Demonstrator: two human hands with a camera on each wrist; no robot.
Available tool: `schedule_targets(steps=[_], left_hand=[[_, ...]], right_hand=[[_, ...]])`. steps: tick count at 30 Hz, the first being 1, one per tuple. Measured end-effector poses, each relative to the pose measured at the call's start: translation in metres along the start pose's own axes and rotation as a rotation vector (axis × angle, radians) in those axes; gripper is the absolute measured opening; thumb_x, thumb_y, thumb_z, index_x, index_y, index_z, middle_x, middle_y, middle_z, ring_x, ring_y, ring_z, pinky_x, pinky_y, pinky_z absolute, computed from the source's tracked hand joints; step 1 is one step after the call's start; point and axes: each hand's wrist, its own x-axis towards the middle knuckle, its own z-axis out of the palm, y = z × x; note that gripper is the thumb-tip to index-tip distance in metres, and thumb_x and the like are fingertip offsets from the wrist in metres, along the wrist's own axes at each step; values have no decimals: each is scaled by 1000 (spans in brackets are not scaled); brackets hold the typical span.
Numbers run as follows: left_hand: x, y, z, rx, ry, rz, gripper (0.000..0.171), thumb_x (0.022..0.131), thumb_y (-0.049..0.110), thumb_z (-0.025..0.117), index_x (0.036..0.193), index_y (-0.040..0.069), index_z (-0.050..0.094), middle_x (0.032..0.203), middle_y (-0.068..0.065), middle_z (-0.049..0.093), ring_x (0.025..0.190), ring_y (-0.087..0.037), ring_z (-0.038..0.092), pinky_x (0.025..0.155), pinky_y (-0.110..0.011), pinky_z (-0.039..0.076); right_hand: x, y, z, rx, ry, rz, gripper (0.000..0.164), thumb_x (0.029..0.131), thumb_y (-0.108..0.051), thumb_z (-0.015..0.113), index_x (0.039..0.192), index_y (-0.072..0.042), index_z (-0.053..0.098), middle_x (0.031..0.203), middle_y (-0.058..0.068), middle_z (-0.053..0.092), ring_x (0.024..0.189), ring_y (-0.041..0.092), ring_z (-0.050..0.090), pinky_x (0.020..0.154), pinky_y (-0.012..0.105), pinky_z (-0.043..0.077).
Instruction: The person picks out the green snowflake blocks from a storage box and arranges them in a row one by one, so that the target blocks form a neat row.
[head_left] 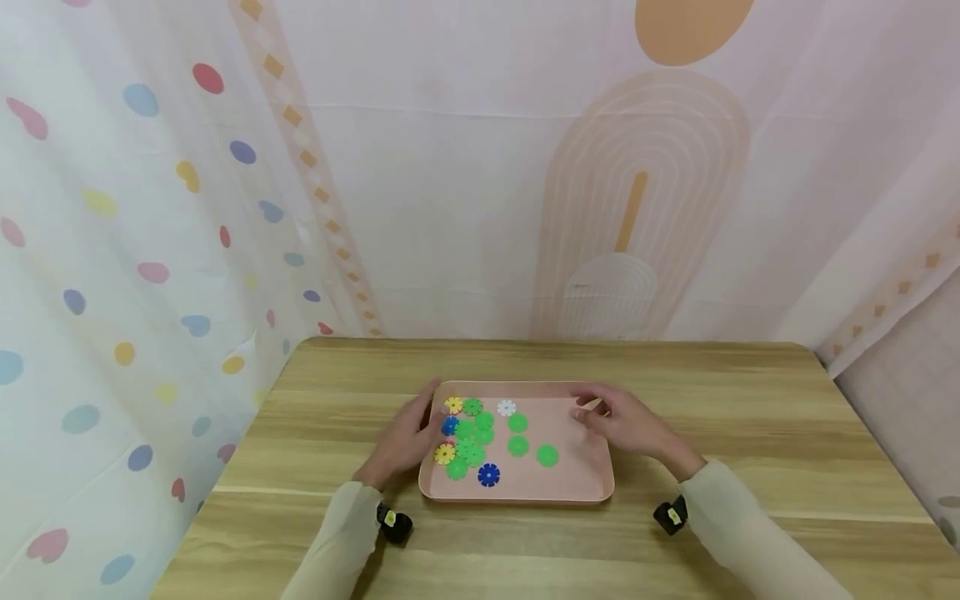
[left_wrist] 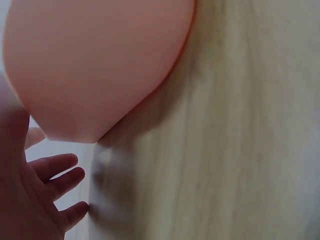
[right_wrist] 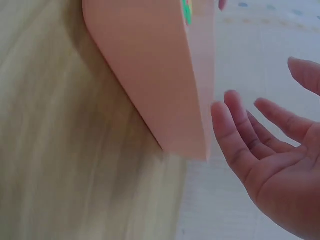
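A shallow pink tray [head_left: 566, 492] with rounded corners sits on the table, holding several notched plastic discs. Most are green discs [head_left: 547, 455], lying mainly in its left half; yellow discs [head_left: 445, 453], blue discs [head_left: 488, 475] and a white disc [head_left: 506, 407] lie among them. Beside the tray's left wall is my left hand [head_left: 405, 437], thumb over the rim and fingers spread along the outside, as the left wrist view shows. My right hand [head_left: 618, 421] hovers at the right rim, fingers loosely bent and nothing in them; in the right wrist view, it appears beside the tray's wall [right_wrist: 145, 75].
The wooden table [head_left: 360, 367] extends around the tray on all sides. Behind it hangs a pale patterned curtain [head_left: 450, 208], and a dotted curtain [head_left: 112, 333] hangs at the left. Both wrists carry small black cameras [head_left: 394, 525].
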Motion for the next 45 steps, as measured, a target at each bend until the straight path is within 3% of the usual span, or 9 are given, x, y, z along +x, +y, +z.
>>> schedule_targets(steps=[5,11,20,26,29,36,45], left_hand=[[0,2,4,-31,-39,-46,64,105,43,42,160,22,17,163,-12,25,149,-37,23,118,-59,19],[-2,1,8,14,-64,-33,62,107,43,34,161,20,14,161,-16,28,147,-41,24,116,-62,19],[-6,1,5,59,-78,-7,62,107,43,33,161,22,11,162,-12,25,147,-43,21,115,-66,15],[-6,-2,5,57,-80,-16,63,107,45,33,161,22,10,162,-12,26,147,-43,22,115,-66,16],[-7,-4,5,63,-78,-30,62,107,45,32,161,23,10,162,-12,26,146,-42,22,114,-67,17],[-13,-7,4,68,-62,9,62,107,44,35,161,22,12,161,-13,29,145,-43,25,113,-68,19],[-18,-8,3,78,-58,5,63,107,43,37,161,22,13,160,-14,31,144,-44,27,112,-68,21]], right_hand=[[3,-2,17,43,-108,-1,37,98,-17,60,129,5,58,112,15,64,85,17,59,68,27,50],[4,-5,32,14,-199,-21,33,97,-7,54,129,5,57,103,6,64,85,15,58,68,26,51],[10,-18,40,-101,-229,107,34,89,-12,73,119,-3,62,104,8,63,89,18,55,81,36,49],[18,-21,47,-127,-231,157,32,82,-1,77,110,-5,63,86,4,55,81,17,51,73,31,45],[21,-19,48,-113,-241,150,32,80,1,77,107,-5,62,81,3,52,77,16,50,70,29,43],[22,-11,54,-54,-269,152,26,84,-5,76,107,-8,62,80,3,52,74,16,48,68,28,40],[22,-4,64,-96,-265,51,28,81,-2,78,101,-8,61,78,5,49,75,16,45,69,29,36]])
